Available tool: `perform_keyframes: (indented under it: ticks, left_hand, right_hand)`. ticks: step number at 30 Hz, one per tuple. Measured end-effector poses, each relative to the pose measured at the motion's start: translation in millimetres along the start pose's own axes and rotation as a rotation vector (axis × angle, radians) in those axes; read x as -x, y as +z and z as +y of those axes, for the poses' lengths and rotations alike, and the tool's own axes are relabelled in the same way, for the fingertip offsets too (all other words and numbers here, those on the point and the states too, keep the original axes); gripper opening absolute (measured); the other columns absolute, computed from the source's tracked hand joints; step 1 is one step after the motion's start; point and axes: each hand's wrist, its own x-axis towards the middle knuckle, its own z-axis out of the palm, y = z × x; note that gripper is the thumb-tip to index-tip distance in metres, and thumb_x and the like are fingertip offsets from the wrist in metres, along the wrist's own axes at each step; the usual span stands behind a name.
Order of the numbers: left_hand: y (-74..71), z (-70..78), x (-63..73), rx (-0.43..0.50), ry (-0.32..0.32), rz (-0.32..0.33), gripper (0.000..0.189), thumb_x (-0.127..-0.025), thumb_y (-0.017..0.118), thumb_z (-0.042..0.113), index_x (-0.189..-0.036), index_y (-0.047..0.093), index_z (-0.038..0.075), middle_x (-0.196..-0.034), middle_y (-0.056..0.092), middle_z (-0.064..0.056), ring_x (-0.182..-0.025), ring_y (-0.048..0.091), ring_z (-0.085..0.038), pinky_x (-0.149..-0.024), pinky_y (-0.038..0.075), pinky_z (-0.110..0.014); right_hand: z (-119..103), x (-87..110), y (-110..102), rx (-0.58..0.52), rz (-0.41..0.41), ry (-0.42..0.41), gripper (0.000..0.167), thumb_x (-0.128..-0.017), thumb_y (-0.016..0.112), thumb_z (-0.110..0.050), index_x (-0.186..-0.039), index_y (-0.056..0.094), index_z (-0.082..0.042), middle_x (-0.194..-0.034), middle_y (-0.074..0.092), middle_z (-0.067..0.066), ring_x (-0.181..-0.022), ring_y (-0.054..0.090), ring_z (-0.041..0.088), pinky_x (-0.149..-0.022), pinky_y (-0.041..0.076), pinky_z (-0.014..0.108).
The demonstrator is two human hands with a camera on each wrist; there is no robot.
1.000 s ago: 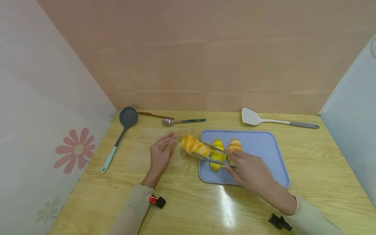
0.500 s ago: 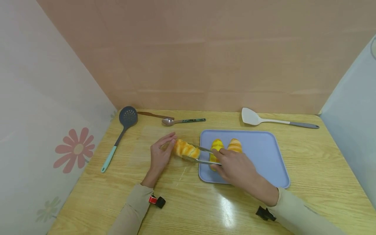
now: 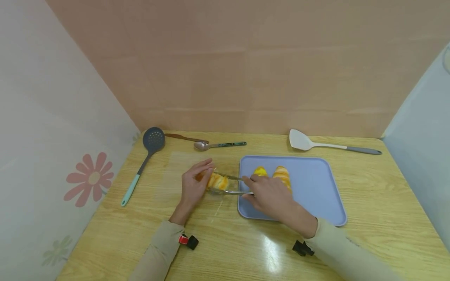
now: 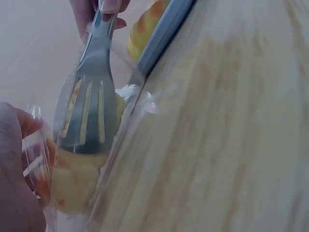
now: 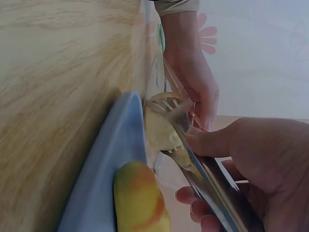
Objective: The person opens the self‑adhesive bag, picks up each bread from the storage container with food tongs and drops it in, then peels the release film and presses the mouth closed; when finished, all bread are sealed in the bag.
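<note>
Wood-grain table (image 3: 228, 242), tan backdrop along its back edge. Right hand (image 3: 270, 197) grips one pair of metal tongs (image 3: 238, 192), slotted tips closed on one orange-striped bread roll (image 3: 218, 182). That roll sits inside one clear plastic bag (image 4: 128, 94), tong tips in there with it, film showing over the slots. Left hand (image 3: 193, 185) pinches the bag by its edge; exact finger layout under the film hard to read. Bag and roll are just off the tray's left edge, around mid-table. Blue tray (image 3: 316, 191), one, right of table centre, holds two rolls in its left half: yellow roll (image 3: 260, 171) nearer the left edge, pale striped roll (image 3: 282, 176) beside it, both partly behind the right hand. Roll count: three, one bagged, two on tray. Loose utensils: four. Slotted skimmer (image 3: 149, 150) by the table's back left corner, thin brown utensil (image 3: 186, 137) and spoon (image 3: 225, 144) along the back edge, white turner (image 3: 318, 144) toward the back right corner.
</note>
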Motion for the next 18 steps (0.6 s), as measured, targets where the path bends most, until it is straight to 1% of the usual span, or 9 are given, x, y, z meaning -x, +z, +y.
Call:
perform_keyframes:
  ticks: [2,4,6,10,12,16,18]
  left_hand:
    - [-0.2,0.0,-0.5,0.005,0.006,-0.006,0.015,-0.106,0.077,0.009,-0.114,0.085,-0.001,-0.135,0.077,-0.018,-0.133,0.071,-0.039,-0.118,0.052,-0.033]
    - [-0.6,-0.2,-1.1,0.01,0.011,-0.01,0.016,-0.106,0.077,0.007,-0.114,0.085,-0.003,-0.135,0.077,-0.018,-0.132,0.071,-0.04,-0.115,0.051,-0.024]
    - [-1.1,-0.3,-1.8,0.012,0.013,-0.014,0.016,-0.105,0.077,0.007,-0.115,0.085,-0.003,-0.136,0.077,-0.019,-0.133,0.07,-0.041,-0.114,0.05,-0.019]
    - [-2.4,-1.3,-2.8,0.009,0.013,-0.019,0.016,-0.106,0.077,0.008,-0.117,0.084,-0.002,-0.137,0.076,-0.019,-0.134,0.07,-0.04,-0.113,0.051,-0.019]
    - [-3.2,-1.1,-2.9,0.009,0.01,-0.016,0.017,-0.106,0.077,0.008,-0.117,0.084,-0.002,-0.138,0.076,-0.019,-0.134,0.07,-0.04,-0.112,0.052,-0.019]
    - [-4.1,-0.4,-3.1,-0.001,0.002,-0.014,0.018,-0.106,0.077,0.009,-0.117,0.084,-0.003,-0.138,0.076,-0.018,-0.134,0.07,-0.039,-0.111,0.051,-0.017]
    - [-4.3,0.4,-3.3,-0.004,-0.002,-0.016,0.018,-0.105,0.078,0.008,-0.117,0.083,-0.004,-0.138,0.076,-0.018,-0.134,0.07,-0.039,-0.112,0.05,-0.018]
  right_hand:
    - [-1.8,-1.5,3.5,-0.009,0.007,-0.011,0.055,-0.092,0.092,-0.043,-0.133,0.078,-0.009,-0.094,0.073,0.0,-0.062,0.062,0.015,-0.041,0.035,0.024]
    - [-3.0,-2.1,7.2,-0.015,0.018,-0.02,0.057,-0.091,0.093,-0.044,-0.133,0.078,-0.009,-0.092,0.072,0.0,-0.06,0.06,0.014,-0.041,0.033,0.023]
    - [-4.0,-1.8,8.6,-0.019,0.03,-0.023,0.058,-0.089,0.095,-0.044,-0.132,0.078,-0.009,-0.09,0.071,0.0,-0.058,0.058,0.013,-0.04,0.031,0.023]
    - [-4.3,0.5,6.9,-0.02,0.04,-0.007,0.06,-0.087,0.096,-0.045,-0.129,0.078,-0.007,-0.094,0.075,0.002,-0.058,0.059,0.012,-0.04,0.031,0.023]
    - [-3.9,2.6,4.2,-0.023,0.021,0.013,0.06,-0.087,0.096,-0.046,-0.129,0.078,-0.007,-0.092,0.074,0.002,-0.055,0.054,0.011,-0.041,0.031,0.024]
    - [-2.4,7.5,-0.9,-0.041,-0.024,0.05,0.057,-0.087,0.095,-0.046,-0.126,0.08,-0.007,-0.088,0.074,0.001,-0.048,0.04,0.008,-0.041,0.029,0.025]
    - [-1.2,9.3,-1.2,-0.058,-0.03,0.055,0.055,-0.087,0.095,-0.044,-0.126,0.08,-0.008,-0.088,0.075,0.002,-0.048,0.039,0.007,-0.042,0.029,0.024]
